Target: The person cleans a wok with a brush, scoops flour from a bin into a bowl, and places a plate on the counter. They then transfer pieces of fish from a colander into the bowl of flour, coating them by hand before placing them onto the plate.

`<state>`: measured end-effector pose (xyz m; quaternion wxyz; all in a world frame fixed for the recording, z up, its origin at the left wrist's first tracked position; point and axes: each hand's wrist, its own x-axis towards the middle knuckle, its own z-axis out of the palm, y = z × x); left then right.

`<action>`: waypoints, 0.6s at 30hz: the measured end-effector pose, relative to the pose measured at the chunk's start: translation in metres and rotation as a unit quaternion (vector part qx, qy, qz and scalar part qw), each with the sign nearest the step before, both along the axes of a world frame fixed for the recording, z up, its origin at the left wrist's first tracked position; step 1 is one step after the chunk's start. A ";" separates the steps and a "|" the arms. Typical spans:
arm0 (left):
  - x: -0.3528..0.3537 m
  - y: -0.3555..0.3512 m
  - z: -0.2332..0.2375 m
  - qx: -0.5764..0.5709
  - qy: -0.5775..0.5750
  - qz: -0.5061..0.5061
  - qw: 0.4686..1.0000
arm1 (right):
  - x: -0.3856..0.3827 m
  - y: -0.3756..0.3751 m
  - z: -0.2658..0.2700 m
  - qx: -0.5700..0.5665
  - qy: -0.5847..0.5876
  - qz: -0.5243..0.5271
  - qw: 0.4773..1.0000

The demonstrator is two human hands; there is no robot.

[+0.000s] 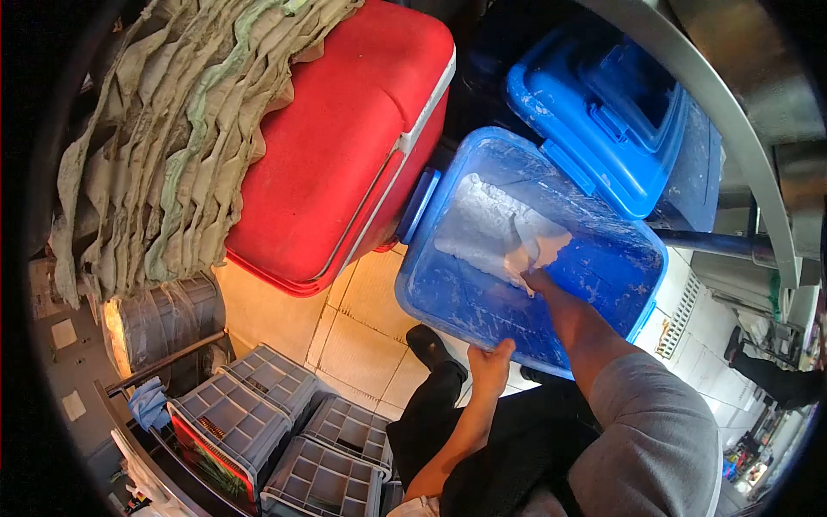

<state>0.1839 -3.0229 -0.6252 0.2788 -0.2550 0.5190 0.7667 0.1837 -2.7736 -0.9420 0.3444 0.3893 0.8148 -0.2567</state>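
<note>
A blue plastic bin [603,269] stands open below me, its inner walls dusted white. White powder [482,224] is heaped at its far left side. My right hand [536,258] reaches down into the bin at the edge of the powder; its fingers blend into the powder and cannot be made out. At the near rim, my left hand [489,369] grips the bin, thumb up at the edge and the other fingers partly hidden. Behind the bin, a blue lid [586,103] with a clip handle rests tilted on another container.
A large red cooler box [345,129] stands left of the bin, beside stacked egg trays [172,146]. Grey plastic crates [250,405] are at lower left. A curved metal edge [732,112] hangs over the right side. Another person's leg [775,379] shows at far right.
</note>
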 end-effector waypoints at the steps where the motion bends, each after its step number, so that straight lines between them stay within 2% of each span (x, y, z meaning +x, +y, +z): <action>1: -0.001 -0.002 0.001 0.004 0.003 0.001 1.000 | 0.001 -0.003 -0.005 -0.002 0.001 0.000 1.000; 3: -0.004 0.000 0.007 0.009 0.020 0.012 1.000 | -0.004 -0.007 -0.018 -0.005 0.114 -0.011 0.993; 4: -0.005 0.001 0.008 0.015 0.034 0.018 0.999 | -0.012 -0.014 -0.018 -0.007 0.113 -0.005 0.994; 6: -0.004 -0.002 0.005 0.015 0.026 0.012 0.999 | -0.023 -0.031 -0.010 -0.082 0.117 -0.238 0.961; 7: -0.002 -0.002 0.005 0.018 0.022 0.004 1.000 | -0.024 -0.034 -0.002 -0.078 0.132 -0.292 0.944; 8: -0.001 0.000 0.004 0.023 0.020 0.004 1.000 | -0.023 -0.036 0.010 -0.061 0.145 -0.302 0.940; 10: -0.001 0.001 0.001 0.016 0.022 0.002 1.000 | -0.015 -0.036 0.037 -0.002 0.175 -0.230 0.957; 12: -0.004 0.000 0.001 0.017 0.017 -0.009 1.000 | -0.011 -0.031 0.061 0.048 0.206 -0.093 0.973; 14: -0.003 0.001 0.004 0.016 0.012 -0.022 1.000 | -0.017 -0.020 0.072 0.056 0.187 0.057 0.979; 16: -0.009 0.004 0.007 0.048 0.004 0.008 0.999 | -0.023 0.002 0.057 0.070 0.130 0.176 0.973; 18: -0.017 0.003 0.024 -0.004 0.009 -0.021 1.000 | -0.024 0.022 0.032 0.096 0.054 0.259 0.960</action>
